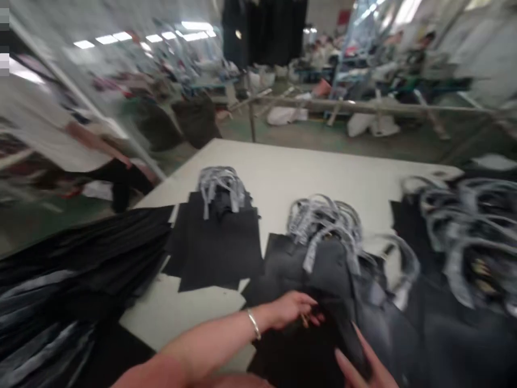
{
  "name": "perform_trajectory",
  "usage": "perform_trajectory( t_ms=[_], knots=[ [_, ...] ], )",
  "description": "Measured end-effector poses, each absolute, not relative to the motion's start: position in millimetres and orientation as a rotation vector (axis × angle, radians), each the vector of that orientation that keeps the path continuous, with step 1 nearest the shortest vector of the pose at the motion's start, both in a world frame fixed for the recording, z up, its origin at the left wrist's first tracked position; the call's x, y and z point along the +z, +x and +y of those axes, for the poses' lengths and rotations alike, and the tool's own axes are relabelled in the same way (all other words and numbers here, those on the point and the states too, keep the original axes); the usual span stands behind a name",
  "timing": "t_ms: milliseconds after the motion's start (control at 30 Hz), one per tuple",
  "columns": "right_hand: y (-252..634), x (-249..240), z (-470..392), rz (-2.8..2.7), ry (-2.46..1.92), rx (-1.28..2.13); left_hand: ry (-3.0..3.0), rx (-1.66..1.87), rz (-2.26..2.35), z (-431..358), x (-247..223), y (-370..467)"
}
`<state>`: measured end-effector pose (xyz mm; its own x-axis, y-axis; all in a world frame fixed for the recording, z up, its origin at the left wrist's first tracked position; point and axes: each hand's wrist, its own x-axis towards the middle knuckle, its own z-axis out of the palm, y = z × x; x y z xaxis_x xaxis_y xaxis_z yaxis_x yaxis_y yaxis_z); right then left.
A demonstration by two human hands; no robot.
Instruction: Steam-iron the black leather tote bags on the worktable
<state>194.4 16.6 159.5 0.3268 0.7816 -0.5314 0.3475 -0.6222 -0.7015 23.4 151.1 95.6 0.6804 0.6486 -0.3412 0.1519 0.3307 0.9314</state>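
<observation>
A black bag (299, 350) lies at the table's front edge, its dark surface between my two hands. My left hand (293, 310), with a silver bangle at the wrist, has its fingers curled at the bag's upper edge. A small gold-coloured piece shows by those fingers; blur hides whether it is a ring or a fitting. At the lower right, my right hand (365, 361) pinches a black fold of the bag between thumb and fingers; part of it is cut off by the frame. Just beyond lies a pile of black bags (278, 258) with pale-wrapped handles (323, 215).
Another black bag stack (222, 242) sits left of centre, and more wrapped handles (476, 215) crowd the right. Dark folded material (81, 264) covers the left side. Beyond the white table (291, 167) runs a metal rail (383, 105). A person in a white top (52, 124) stands left.
</observation>
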Motion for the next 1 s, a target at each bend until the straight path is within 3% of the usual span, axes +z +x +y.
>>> perform_trajectory(
  t_ms=[133,300,567,667,767,1000],
  knots=[
    [209,169,-25,-0.764,-2.108,1.189,0.755,0.275,0.740,118,88,46],
    [199,167,-21,-0.826,-1.921,1.436,0.837,0.307,0.781,123,96,47],
    [197,155,-23,-0.839,-1.905,1.404,0.597,0.263,0.868,115,96,51],
    [203,154,-23,-0.826,-2.010,1.229,0.477,0.269,0.881,109,95,53],
    [210,158,-26,-0.820,-2.072,1.183,0.477,0.335,0.907,102,93,57],
    [206,164,-47,-0.791,-1.924,1.421,0.795,0.474,0.852,89,83,61]
  ],
)
